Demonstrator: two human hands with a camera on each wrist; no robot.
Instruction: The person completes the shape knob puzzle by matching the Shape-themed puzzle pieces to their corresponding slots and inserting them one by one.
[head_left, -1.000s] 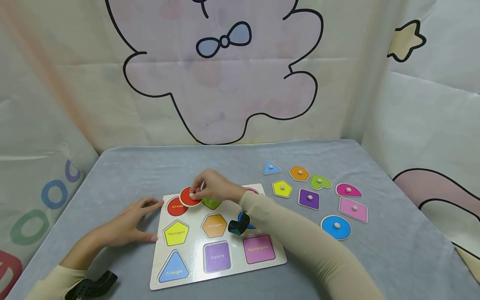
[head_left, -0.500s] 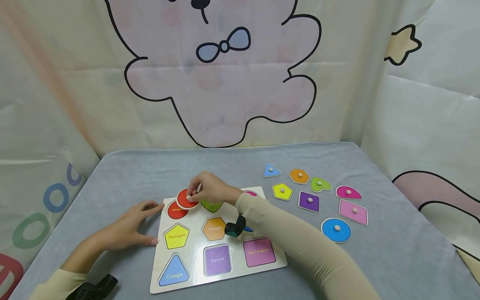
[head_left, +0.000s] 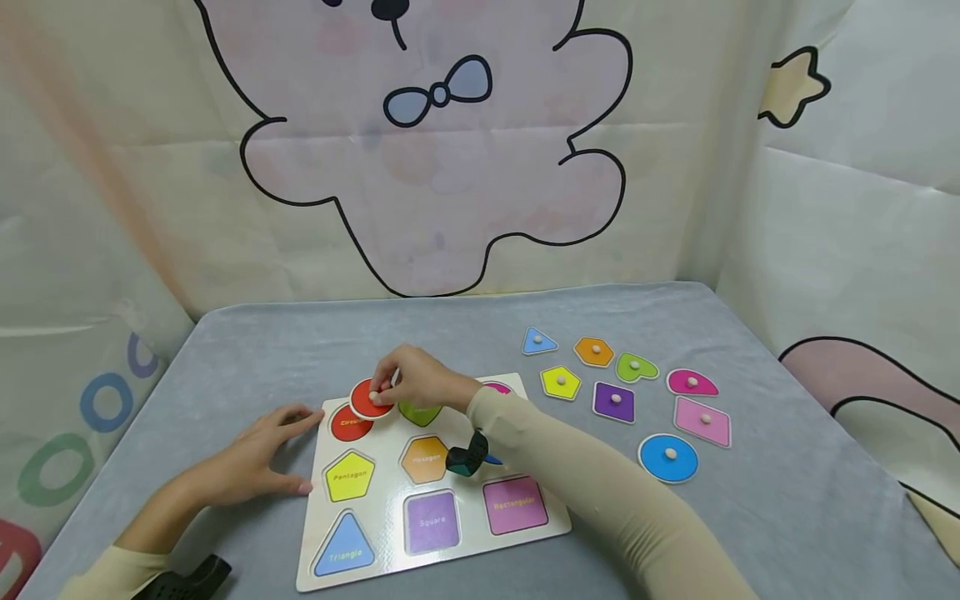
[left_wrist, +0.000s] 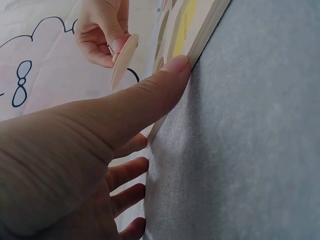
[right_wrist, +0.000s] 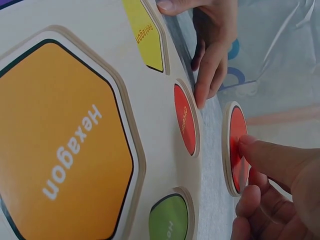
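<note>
A red disc [head_left: 364, 400] with a small knob is held just over the top left of a white wooden puzzle board [head_left: 386, 512]. My right hand [head_left: 422, 377] pinches its knob between thumb and fingers. In the right wrist view, the disc [right_wrist: 237, 150] hangs tilted, apart from the board. The red round recess [head_left: 348, 427], printed with its name, is partly covered by the disc in the head view. My left hand [head_left: 255, 460] rests at the board's left edge, and the left wrist view shows its thumb [left_wrist: 176, 65] touching that edge.
Several knobbed pieces lie right of the board, among them a blue oval [head_left: 667, 460], a purple square [head_left: 613, 405] and a pink parallelogram-like piece [head_left: 702, 423]. My right forearm [head_left: 600, 467] crosses the board's right side. A grey-blue cloth [head_left: 262, 350] covers the table.
The right hand has carried the red disc slightly left, closer to the red round recess. The left hand stays at the board's edge. The head view has shifted a little.
</note>
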